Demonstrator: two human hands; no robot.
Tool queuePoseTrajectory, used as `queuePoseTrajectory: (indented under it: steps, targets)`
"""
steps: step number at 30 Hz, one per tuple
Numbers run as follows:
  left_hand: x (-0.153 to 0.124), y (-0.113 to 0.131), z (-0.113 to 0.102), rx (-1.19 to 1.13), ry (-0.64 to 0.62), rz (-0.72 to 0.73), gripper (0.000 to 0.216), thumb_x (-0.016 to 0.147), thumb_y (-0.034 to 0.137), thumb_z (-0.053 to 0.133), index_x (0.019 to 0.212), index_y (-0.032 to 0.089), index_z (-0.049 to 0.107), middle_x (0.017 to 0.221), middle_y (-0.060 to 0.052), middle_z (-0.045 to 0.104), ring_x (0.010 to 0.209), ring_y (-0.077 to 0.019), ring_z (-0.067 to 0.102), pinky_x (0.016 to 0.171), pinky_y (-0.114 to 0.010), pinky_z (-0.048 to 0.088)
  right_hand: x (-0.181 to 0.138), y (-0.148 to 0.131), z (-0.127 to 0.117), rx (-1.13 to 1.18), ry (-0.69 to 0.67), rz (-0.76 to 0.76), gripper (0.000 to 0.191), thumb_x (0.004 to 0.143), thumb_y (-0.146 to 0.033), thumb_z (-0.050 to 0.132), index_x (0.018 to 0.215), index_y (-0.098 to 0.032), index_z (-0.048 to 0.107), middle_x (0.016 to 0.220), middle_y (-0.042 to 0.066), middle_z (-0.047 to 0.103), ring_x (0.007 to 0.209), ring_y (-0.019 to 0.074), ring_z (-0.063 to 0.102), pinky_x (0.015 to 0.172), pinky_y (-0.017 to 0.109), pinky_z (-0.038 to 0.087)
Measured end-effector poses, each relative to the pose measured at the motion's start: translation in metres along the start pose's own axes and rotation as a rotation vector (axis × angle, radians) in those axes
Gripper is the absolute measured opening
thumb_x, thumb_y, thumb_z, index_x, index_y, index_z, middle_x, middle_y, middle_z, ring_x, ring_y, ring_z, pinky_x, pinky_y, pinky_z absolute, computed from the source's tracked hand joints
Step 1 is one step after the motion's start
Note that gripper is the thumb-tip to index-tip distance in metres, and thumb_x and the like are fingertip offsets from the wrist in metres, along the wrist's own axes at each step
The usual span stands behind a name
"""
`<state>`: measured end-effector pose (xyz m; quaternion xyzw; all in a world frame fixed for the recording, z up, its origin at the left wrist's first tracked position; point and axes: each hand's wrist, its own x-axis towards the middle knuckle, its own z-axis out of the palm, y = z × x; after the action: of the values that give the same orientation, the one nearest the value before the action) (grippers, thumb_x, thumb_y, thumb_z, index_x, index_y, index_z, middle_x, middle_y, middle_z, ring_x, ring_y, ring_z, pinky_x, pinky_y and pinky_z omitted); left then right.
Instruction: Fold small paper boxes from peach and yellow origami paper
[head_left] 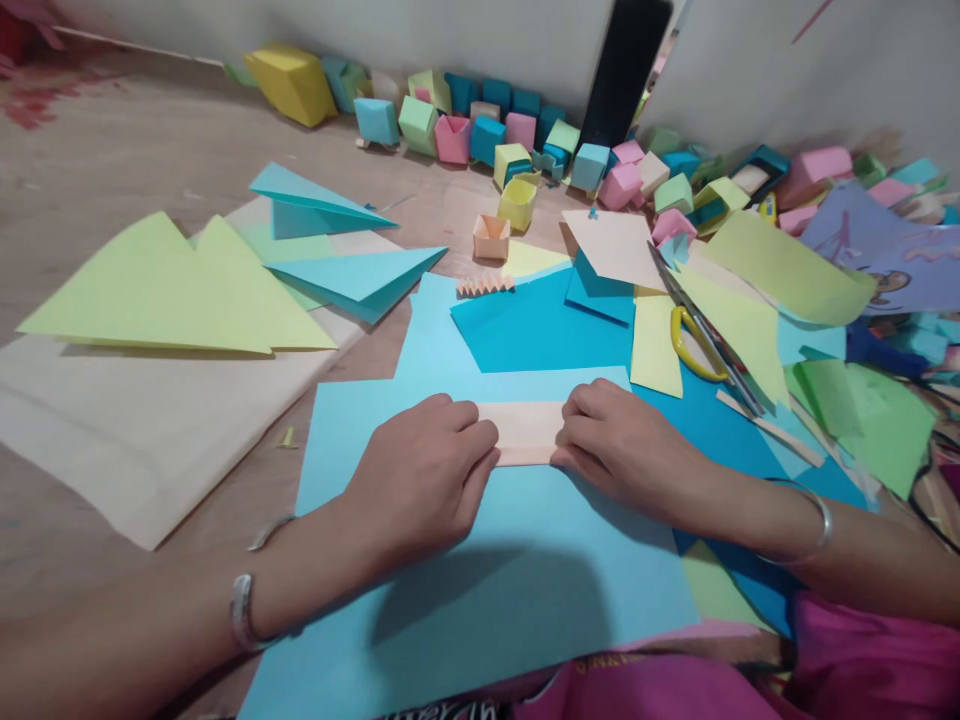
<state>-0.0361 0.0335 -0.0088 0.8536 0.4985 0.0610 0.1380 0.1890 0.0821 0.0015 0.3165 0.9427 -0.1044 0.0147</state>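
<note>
A pale peach strip of paper (525, 432) lies flat across a light blue sheet (540, 560), with a narrow fold along its near edge. My left hand (431, 465) is closed, its fingers gripping the strip's left end. At the right end, my right hand (622, 440) pinches the strip between curled fingers and thumb. Both ends of the strip are hidden under the hands. Beyond it lie a darker blue sheet (525, 325), a zigzag-folded peach piece (485, 287) and a small open peach paper box (491, 238).
Yellow-handled scissors (697, 345) lie among paper scraps to the right. Folded yellow paper (172, 290) and folded blue paper (360, 275) rest on the left. Several small paper boxes line the wall, where a black phone-like slab (626, 70) leans.
</note>
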Motion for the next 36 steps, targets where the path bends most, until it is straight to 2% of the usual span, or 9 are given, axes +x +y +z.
queuePoseTrajectory:
  steps: [7,11,14,17,19,23,27,30,36]
  targets:
    - [0.002,0.000,-0.002,0.009,-0.025,-0.017,0.029,0.095,0.028,0.040,0.075,0.018,0.059,0.076,-0.006,0.059,0.073,-0.0227,0.051,0.060,-0.034,0.032,-0.001,0.003,0.002,0.020,-0.001,0.060,0.024,0.087,-0.029,0.065,0.070,-0.013,0.064,0.076,0.008,0.058,0.078,0.0206,0.049,0.067,0.032,0.035]
    - [0.003,-0.001,-0.005,-0.012,-0.068,-0.064,0.028,0.094,0.031,0.044,0.074,0.018,0.058,0.075,-0.006,0.060,0.075,-0.0236,0.053,0.061,-0.034,0.033,-0.002,0.009,0.004,0.053,0.076,0.065,0.026,0.083,-0.034,0.071,0.071,-0.015,0.059,0.076,0.005,0.056,0.075,0.0180,0.046,0.066,0.030,0.034]
    - [0.002,-0.003,-0.008,-0.027,-0.089,-0.094,0.027,0.093,0.033,0.048,0.071,0.019,0.056,0.072,-0.005,0.059,0.073,-0.0229,0.053,0.060,-0.034,0.033,-0.003,0.007,0.006,0.030,0.152,-0.039,0.018,0.089,-0.025,0.063,0.075,-0.016,0.059,0.077,0.005,0.056,0.076,0.0174,0.045,0.065,0.031,0.032]
    - [0.000,-0.005,-0.009,-0.021,-0.019,-0.098,0.022,0.091,0.032,0.055,0.074,0.018,0.056,0.070,-0.003,0.057,0.069,-0.0208,0.050,0.057,-0.032,0.033,-0.006,-0.001,0.007,-0.031,0.202,-0.225,0.021,0.096,-0.015,0.047,0.083,-0.016,0.063,0.079,0.005,0.059,0.077,0.0174,0.044,0.065,0.032,0.029]
    - [-0.002,-0.006,-0.008,0.004,0.086,-0.021,0.019,0.092,0.029,0.054,0.076,0.018,0.058,0.073,-0.004,0.057,0.070,-0.0201,0.049,0.059,-0.032,0.035,-0.007,-0.006,0.008,-0.070,0.232,-0.290,0.025,0.099,-0.016,0.042,0.086,-0.016,0.065,0.078,0.005,0.059,0.076,0.0174,0.043,0.064,0.034,0.027]
    - [-0.002,-0.006,-0.004,0.054,0.200,0.297,0.030,0.098,0.016,0.040,0.084,0.017,0.066,0.077,-0.006,0.060,0.074,-0.0194,0.050,0.066,-0.033,0.039,-0.005,-0.010,0.009,-0.101,0.274,-0.303,0.026,0.100,-0.018,0.044,0.083,-0.016,0.064,0.074,0.004,0.059,0.074,0.0174,0.042,0.063,0.036,0.024]
    - [-0.001,-0.001,-0.002,0.135,0.156,0.428,0.027,0.097,0.012,0.041,0.090,0.014,0.067,0.073,-0.006,0.060,0.072,-0.0202,0.051,0.061,-0.034,0.039,-0.008,-0.012,0.005,-0.127,0.195,-0.309,0.024,0.099,-0.017,0.044,0.085,-0.016,0.064,0.075,0.004,0.059,0.073,0.0187,0.042,0.063,0.037,0.024]
    - [-0.004,0.004,-0.004,0.196,0.112,0.415,0.025,0.091,0.004,0.044,0.085,0.014,0.066,0.073,-0.005,0.060,0.069,-0.0209,0.052,0.058,-0.035,0.038,-0.019,-0.018,0.006,-0.140,0.103,-0.275,0.019,0.093,-0.009,0.046,0.087,-0.016,0.063,0.079,0.005,0.058,0.073,0.0196,0.041,0.064,0.037,0.026]
    - [-0.021,0.015,-0.008,0.324,0.103,0.358,0.032,0.078,-0.005,0.041,0.071,0.016,0.064,0.073,-0.007,0.061,0.065,-0.0212,0.052,0.054,-0.035,0.040,-0.041,-0.029,0.013,-0.183,0.039,-0.154,0.023,0.078,0.002,0.048,0.075,-0.017,0.060,0.083,0.010,0.057,0.071,0.0214,0.040,0.064,0.039,0.028]
